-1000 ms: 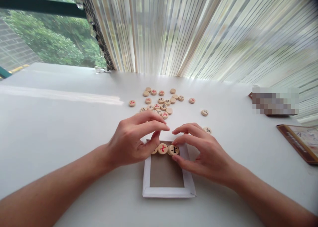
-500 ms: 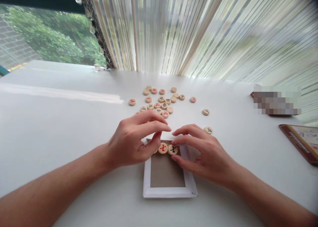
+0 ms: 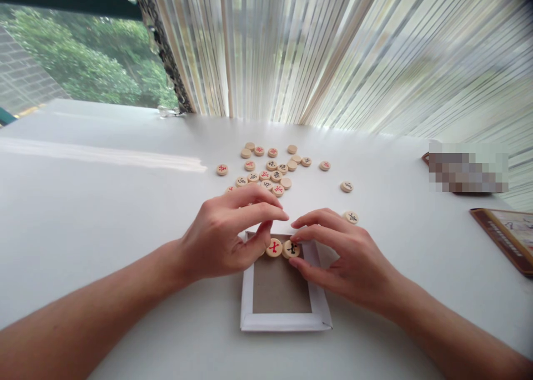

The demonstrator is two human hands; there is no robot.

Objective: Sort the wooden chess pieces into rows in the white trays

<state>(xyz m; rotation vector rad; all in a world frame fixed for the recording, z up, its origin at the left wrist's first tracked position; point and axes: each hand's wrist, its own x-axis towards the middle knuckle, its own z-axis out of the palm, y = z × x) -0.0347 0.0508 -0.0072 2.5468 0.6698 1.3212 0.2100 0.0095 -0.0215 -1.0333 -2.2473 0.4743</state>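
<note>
A white-rimmed box (image 3: 286, 322) with a grey-brown bottom lies on the white table. Along its far edge sit round wooden pieces: one with a red character (image 3: 274, 248), one with a black character (image 3: 290, 249) to its right, and a third mostly hidden behind my left thumb. My left hand (image 3: 233, 230) hovers over the box's far left corner, fingers apart, thumb beside the red-marked piece. At the right side, my right hand (image 3: 337, 247) has its thumb and fingers around the black-marked piece, touching its edge.
Beyond the hands, several wooden pieces (image 3: 277, 176) lie scattered, some face down. Two single pieces, one (image 3: 346, 186) farther back and one (image 3: 351, 217) by my right hand, lie to the right. A brown printed box (image 3: 506, 236) is at the far right; a string curtain (image 3: 266, 47) hangs behind.
Both hands stay nearly in the same place. The view has shifted very slightly, and the pieces in the box look unchanged.
</note>
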